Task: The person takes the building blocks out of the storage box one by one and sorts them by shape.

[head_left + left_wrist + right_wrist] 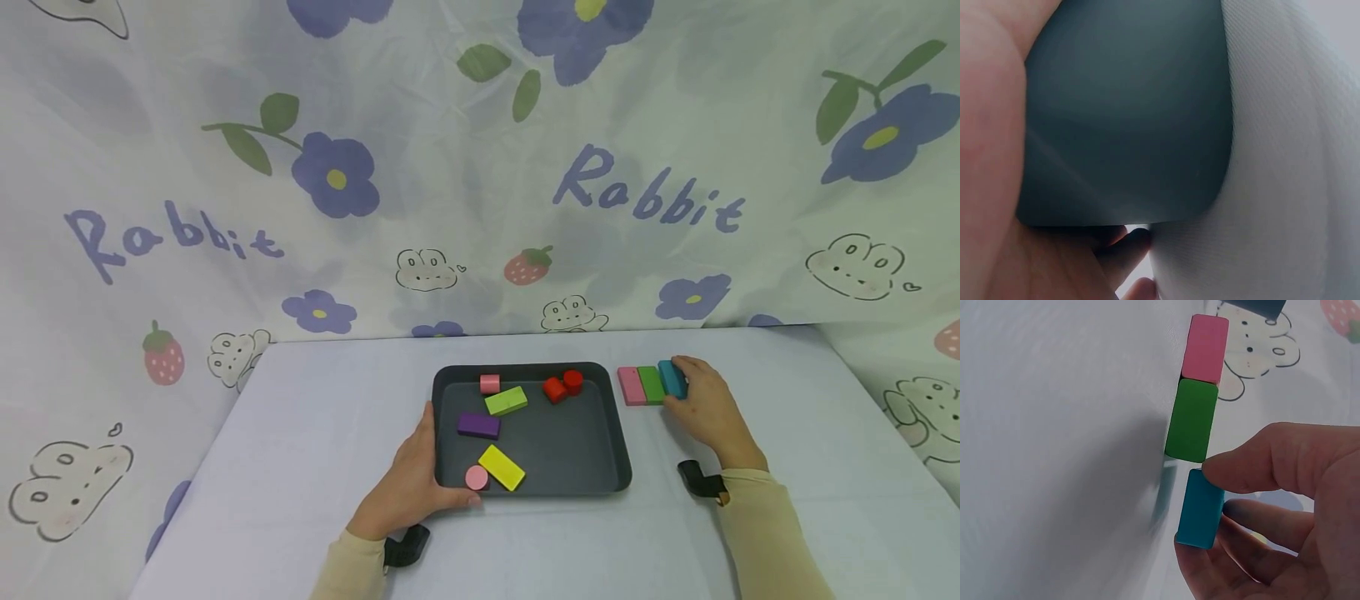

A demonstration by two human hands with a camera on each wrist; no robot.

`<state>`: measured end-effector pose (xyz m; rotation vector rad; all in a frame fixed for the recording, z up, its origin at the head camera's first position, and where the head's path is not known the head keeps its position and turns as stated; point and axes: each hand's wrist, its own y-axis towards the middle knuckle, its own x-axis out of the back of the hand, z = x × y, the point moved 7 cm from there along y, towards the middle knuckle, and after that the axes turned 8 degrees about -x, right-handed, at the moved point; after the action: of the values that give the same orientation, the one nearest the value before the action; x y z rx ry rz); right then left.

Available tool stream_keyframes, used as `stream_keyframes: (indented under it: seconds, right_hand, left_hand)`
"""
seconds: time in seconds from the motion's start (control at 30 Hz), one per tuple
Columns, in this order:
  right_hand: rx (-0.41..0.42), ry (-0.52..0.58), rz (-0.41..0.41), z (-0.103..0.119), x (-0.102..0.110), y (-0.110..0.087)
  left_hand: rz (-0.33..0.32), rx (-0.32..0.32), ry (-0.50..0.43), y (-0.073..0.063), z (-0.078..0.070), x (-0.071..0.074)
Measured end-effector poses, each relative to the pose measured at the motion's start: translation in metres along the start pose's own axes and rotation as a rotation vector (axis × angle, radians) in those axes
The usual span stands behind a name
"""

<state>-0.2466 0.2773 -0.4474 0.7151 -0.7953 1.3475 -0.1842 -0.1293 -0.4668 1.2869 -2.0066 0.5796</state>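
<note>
My left hand (408, 479) holds the near left corner of a dark grey tray (570, 450), fingers along its left side and thumb at the front edge. In the left wrist view the tray's dark wall (1129, 125) fills the middle. To the right of the tray, my right hand (708, 408) pinches a blue rectangular block (1200, 509) between thumb and fingers. Beside it a green block (1192, 420) and a pink block (1206, 349) lie side by side, touching. A shadow shows by the blue block, and a small gap separates it from the green one.
Inside the tray are a yellow block (502, 467), a purple block (478, 426), a lime green block (506, 401), a pink round piece (476, 477), a small pink piece (490, 383) and two red pieces (555, 390). A printed cloth (465, 192) hangs behind the white table (300, 467).
</note>
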Motion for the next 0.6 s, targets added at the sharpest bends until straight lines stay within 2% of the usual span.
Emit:
stream_keyframes:
  seconds: [0.33,0.6]
  right_hand:
    - [0.003,0.005,0.009,-0.0012,-0.0011,0.0015]
    - [-0.019,-0.006,0.051,-0.0052,-0.0060,0.0029]
  left_hand:
    - [0.003,0.000,-0.003,0.0013,0.0004,-0.0004]
    - [0.006,0.010,-0.006,0.0005,0.0001,-0.0005]
